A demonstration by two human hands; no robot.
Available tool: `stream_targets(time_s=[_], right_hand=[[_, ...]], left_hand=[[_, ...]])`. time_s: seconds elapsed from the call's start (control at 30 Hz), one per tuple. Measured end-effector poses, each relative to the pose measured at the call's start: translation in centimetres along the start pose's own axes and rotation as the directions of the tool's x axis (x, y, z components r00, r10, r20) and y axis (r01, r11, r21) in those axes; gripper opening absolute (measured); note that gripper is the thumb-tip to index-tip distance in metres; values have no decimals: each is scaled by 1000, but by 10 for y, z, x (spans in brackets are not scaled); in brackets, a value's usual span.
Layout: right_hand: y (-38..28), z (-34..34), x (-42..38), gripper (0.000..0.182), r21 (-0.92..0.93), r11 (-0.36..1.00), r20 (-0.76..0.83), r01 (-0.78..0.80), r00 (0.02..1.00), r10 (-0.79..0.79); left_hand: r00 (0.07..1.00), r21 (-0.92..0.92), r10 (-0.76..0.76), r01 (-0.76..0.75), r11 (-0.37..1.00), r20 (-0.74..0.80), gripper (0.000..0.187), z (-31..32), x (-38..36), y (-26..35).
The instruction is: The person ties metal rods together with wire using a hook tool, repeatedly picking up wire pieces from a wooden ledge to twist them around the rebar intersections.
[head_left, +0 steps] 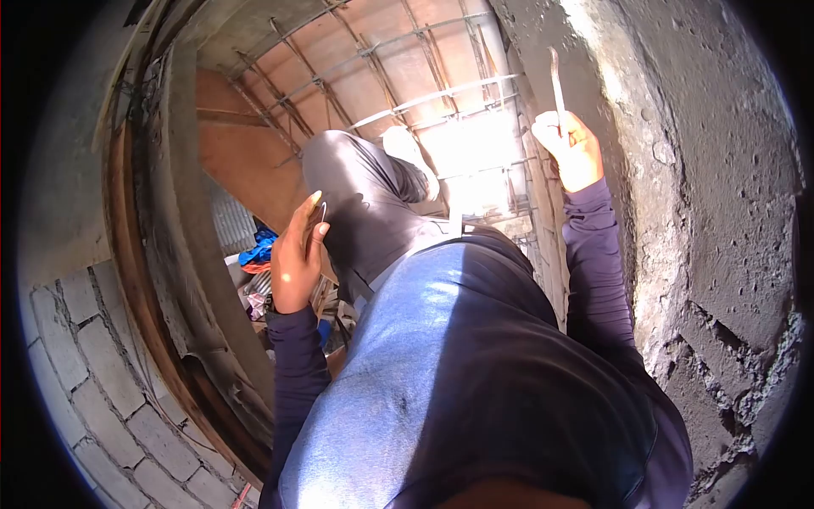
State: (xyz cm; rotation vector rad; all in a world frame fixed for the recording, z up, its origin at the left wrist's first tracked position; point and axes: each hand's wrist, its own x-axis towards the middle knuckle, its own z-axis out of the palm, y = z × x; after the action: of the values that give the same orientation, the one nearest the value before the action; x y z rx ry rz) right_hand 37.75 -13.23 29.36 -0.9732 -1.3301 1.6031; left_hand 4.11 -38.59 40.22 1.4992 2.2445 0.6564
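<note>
My right hand (577, 157) is raised at the upper right, its fingers closed round a thin rod-like tool (556, 81) that points up beside the rough cement wall. My left hand (298, 254) is at the centre left, near my bent knee. Between its thumb and fingers is a small curved piece of wire (324, 210). Both forearms are in dark sleeves, and my dark-trousered leg (356, 204) is bent between the hands.
A grid of rebar (366, 53) crosses the opening at the top. Rough plaster wall (729, 187) rises at right. Concrete blocks (110, 365) and a wooden frame (127, 254) stand at left. Blue cloth (259, 246) and clutter lie below.
</note>
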Motion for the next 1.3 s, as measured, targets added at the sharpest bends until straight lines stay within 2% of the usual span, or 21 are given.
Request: stream_targets(time_s=[0.03, 0.23, 0.37, 0.43, 0.53, 0.57, 0.63, 0.67, 0.7, 0.77, 0.8, 0.93, 1.0, 1.03, 1.07, 1.1, 1.17, 1.2, 1.23, 1.27, 1.3], right_hand=[[-2, 1, 2, 14, 0, 999, -11, -43, 999, 43], [4, -3, 1, 11, -79, 996, -14, -47, 999, 46], [-7, -7, -4, 12, -130, 976, -42, -173, 985, 169], [-7, -6, -4, 12, -146, 979, -45, -142, 990, 137], [-9, 0, -5, 12, -120, 992, -21, -44, 999, 42], [-14, 3, -6, 12, -120, 992, -22, -31, 999, 29], [-25, 10, -8, 12, -140, 990, -15, -24, 1000, 22], [-25, 10, -8, 13, -163, 987, -14, -14, 1000, 12], [-28, 10, -10, 13, -162, 987, -15, -5, 1000, 2], [-32, 11, -11, 15, -212, 971, 126, 112, 988, -87], [-22, 10, -10, 16, -255, 937, 206, 241, 960, -191], [-20, 41, -26, 16, -255, 934, 259, 251, 948, -184], [-18, 59, -33, 20, -156, 986, 177, -53, 981, 81], [-14, 64, -32, 24, -94, 974, 143, -207, 965, 219], [-7, 67, -30, 25, -166, 972, 141, -166, 972, 190], [1, 80, -26, 24, -73, 993, 16, -97, 995, 98], [14, 85, -11, 25, -14, 971, -136, -239, 963, 235], [13, 88, -2, 25, -20, 974, -192, -225, 957, 217], [14, 89, 11, 24, -27, 978, -245, -206, 950, 193], [24, 87, 21, 23, 35, 973, -277, -227, 933, 228], [24, 87, 34, 16, -188, 979, -272, -79, 962, 25]], left_hand=[[1000, -4, 2, -2, 1000, -2, 41, 0, 3, -3], [1000, -38, 17, -17, 999, -4, 41, 2, 24, -16], [996, -40, 38, -35, 999, 85, 42, 5, 45, -4], [992, -24, 48, -45, 999, 120, 43, 9, 54, 4], [964, -127, 265, -259, 957, 28, 44, 20, 63, 16], [964, -50, 262, -260, 964, 41, 48, 23, 63, 16], [938, -70, 341, -337, 939, 55, 52, 30, 63, 23], [886, -46, 464, -463, 885, -2, 55, 36, 68, 26], [911, -83, 406, -400, 913, 72, 57, 38, 68, 30], [870, -83, 471, -464, 882, 147, 59, 44, 75, 41], [848, -168, 513, -491, 855, 131, 57, 52, 81, 48], [723, -125, 679, -668, 734, 124, 43, 90, 101, 50], [721, -296, 667, -606, 738, 187, 43, 99, 115, 69], [708, -387, 668, -564, 729, 228, 44, 106, 125, 73], [732, -476, 541, -332, 814, 415, 39, 106, 136, 84], [729, -478, 477, -233, 847, 490, 45, 118, 148, 78], [747, -583, 600, -360, 728, 287, 49, 144, 165, 58], [739, -665, 567, -219, 714, 364, 50, 151, 181, 64], [684, -534, 637, -410, 739, 356, 49, 150, 194, 66], [704, -607, 634, -361, 708, 321, 41, 158, 206, 62], [725, -675, 626, -312, 669, 285, 34, 168, 219, 59]])
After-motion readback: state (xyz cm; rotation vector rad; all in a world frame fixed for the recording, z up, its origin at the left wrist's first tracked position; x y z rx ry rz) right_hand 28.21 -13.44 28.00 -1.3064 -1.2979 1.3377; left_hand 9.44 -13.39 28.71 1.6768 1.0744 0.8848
